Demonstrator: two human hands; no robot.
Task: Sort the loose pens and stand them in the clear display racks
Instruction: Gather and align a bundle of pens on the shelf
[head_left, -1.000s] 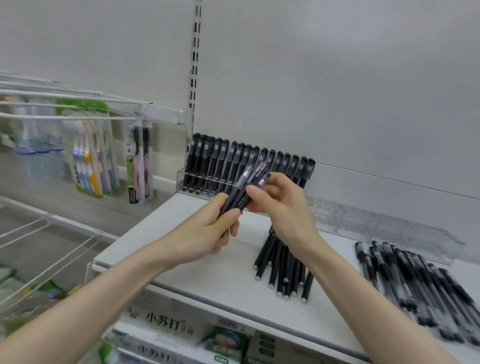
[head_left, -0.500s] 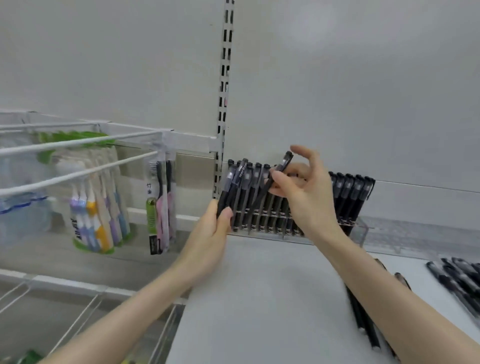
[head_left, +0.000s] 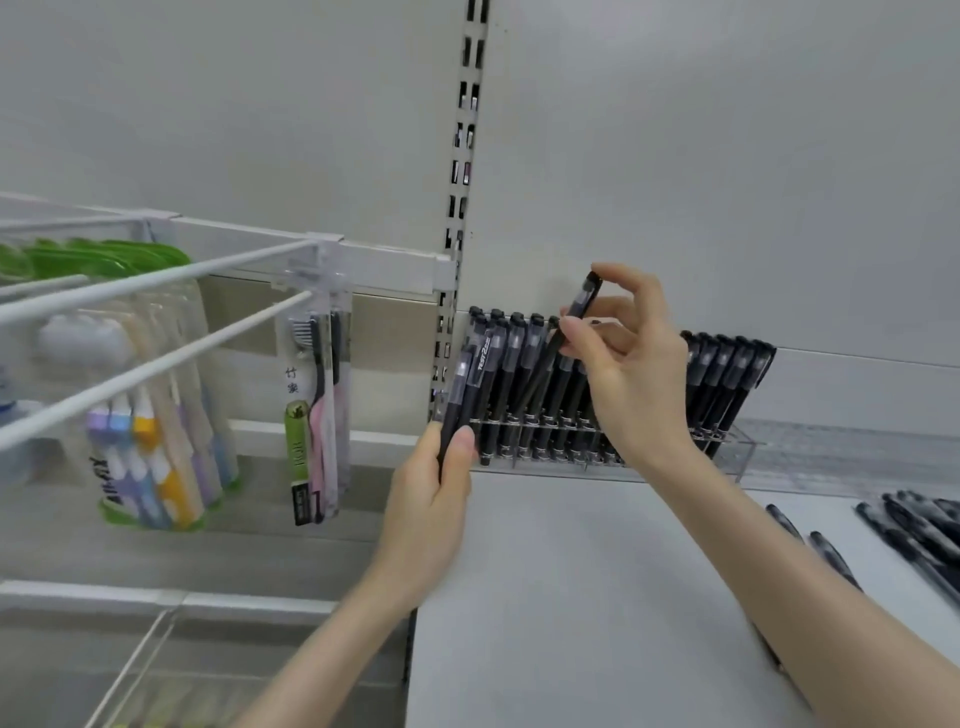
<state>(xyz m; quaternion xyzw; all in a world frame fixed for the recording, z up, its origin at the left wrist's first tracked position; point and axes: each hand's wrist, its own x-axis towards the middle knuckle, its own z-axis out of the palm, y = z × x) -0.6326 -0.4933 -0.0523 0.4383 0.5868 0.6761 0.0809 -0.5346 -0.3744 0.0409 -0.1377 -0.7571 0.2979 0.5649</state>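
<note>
The step in hand was standing one pen in the rack. The right hand (head_left: 634, 374) pinched a single black pen (head_left: 586, 299) near its upper end between thumb and curled fingers, with the forefinger tip resting on the cap. The pen leaned to the left, its lower end down among the row of standing pens (head_left: 727, 374) in the clear rack (head_left: 743, 449) at the back of the shelf (head_left: 571, 597). Whether the tip had already found a hole could not be told, since the neighbouring pens hid it. The left hand (head_left: 431, 499) was wrapped round a small bundle of spare pens (head_left: 470, 384), held upright just beside the rack's left end, with the thumb pressed across the barrels. More loose pens (head_left: 919, 525) lay flat on the shelf well to the right, so the sorting seemed far from finished. The clear rack also ran on past the last standing pen. The next move probably called for guiding the tip into a free hole, bringing the pen to the same lean as its neighbours, and letting go gently so that none were knocked. The right hand would then need to draw the next pen from the left hand's bundle.
</note>
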